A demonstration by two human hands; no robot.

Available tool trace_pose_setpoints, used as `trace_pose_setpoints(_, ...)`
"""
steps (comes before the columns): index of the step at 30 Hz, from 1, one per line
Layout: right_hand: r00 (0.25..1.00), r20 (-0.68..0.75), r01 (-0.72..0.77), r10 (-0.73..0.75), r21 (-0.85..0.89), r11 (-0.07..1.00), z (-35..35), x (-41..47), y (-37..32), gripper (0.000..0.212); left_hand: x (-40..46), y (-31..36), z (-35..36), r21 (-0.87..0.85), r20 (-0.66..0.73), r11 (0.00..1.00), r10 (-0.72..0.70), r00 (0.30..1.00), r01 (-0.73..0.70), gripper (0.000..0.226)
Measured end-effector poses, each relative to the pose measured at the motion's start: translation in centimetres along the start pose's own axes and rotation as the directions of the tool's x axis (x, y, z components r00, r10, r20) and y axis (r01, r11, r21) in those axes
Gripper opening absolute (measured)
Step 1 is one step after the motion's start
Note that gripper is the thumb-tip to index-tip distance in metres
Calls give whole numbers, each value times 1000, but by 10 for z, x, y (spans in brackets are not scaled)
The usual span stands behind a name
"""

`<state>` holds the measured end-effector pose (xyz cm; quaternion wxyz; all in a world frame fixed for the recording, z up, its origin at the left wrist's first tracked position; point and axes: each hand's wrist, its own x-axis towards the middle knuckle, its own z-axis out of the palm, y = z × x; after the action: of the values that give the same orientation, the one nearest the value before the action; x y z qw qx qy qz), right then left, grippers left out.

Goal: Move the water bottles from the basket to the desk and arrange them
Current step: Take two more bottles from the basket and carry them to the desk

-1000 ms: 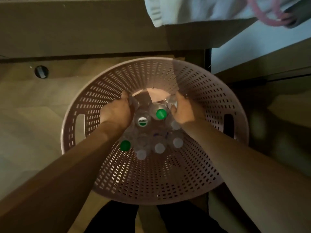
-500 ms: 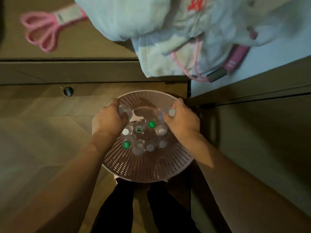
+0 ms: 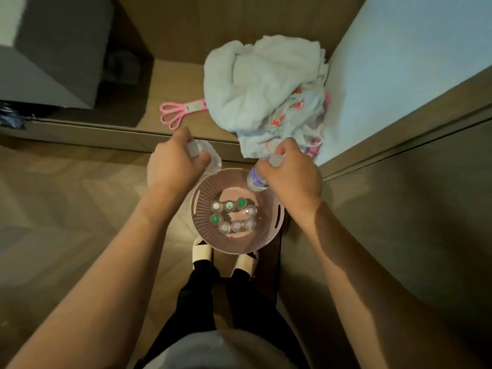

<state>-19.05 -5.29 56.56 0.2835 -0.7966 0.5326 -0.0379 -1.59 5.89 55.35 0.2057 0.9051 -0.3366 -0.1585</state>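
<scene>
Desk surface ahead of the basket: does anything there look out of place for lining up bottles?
Yes. A crumpled pale cloth heap sprawls over the desk, hanging past its front edge, with a pink looped tool beside it. Each hand, left hand and right hand, holds a bottle.

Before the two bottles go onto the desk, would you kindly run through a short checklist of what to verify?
1. Left hand grips a clear plastic water bottle by its top: ok.
2. Right hand grips a purple-labelled water bottle near its cap: ok.
3. Both bottles lifted out of the round pink perforated basket: ok.
4. Bare wooden desk surface left of the crumpled white cloth pile: ok.
5. Pink looped tool lies on that surface: not ok.
6. Caps tight: cannot tell.
</scene>
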Motion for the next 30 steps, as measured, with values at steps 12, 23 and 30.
trace_pose_setpoints(12, 957, -8, 291, -291, -13, 957, -21, -67, -113, 24, -78, -41, -122, -138, -285, 982, -165, 944, 130, 33)
trace_pose_setpoints(23, 834, 233, 520, -501, -27, 854, 67, -107, -264, 22, -119, -177, -222, -251, -430, 910, -411, 804, 330, 27)
trace_pose_setpoints(30, 727, 351, 626, -591, 16, 780, 132, -152, -383, 21, -142, -284, -292, -309, -513, 845, -535, 671, 437, 33)
